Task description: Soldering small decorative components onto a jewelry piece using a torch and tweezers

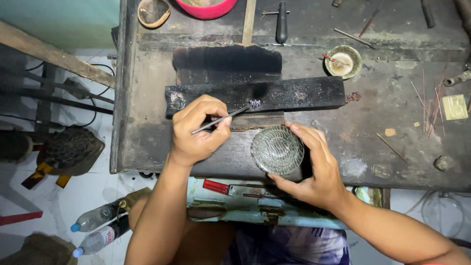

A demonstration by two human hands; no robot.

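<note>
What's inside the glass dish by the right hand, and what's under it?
The glass dish looks empty; only its wavy pattern shows. It sits on the dark workbench, steadied by the right hand. The pattern blurs whatever lies directly beneath.

1. Left hand point(198, 128): fingers curled into a pinch, thumb pressed against the fingertips, forearm rising from below.
2. Right hand point(314, 167): cupped in a wide curve, fingers spread, forearm angling in from the lower right.
</note>
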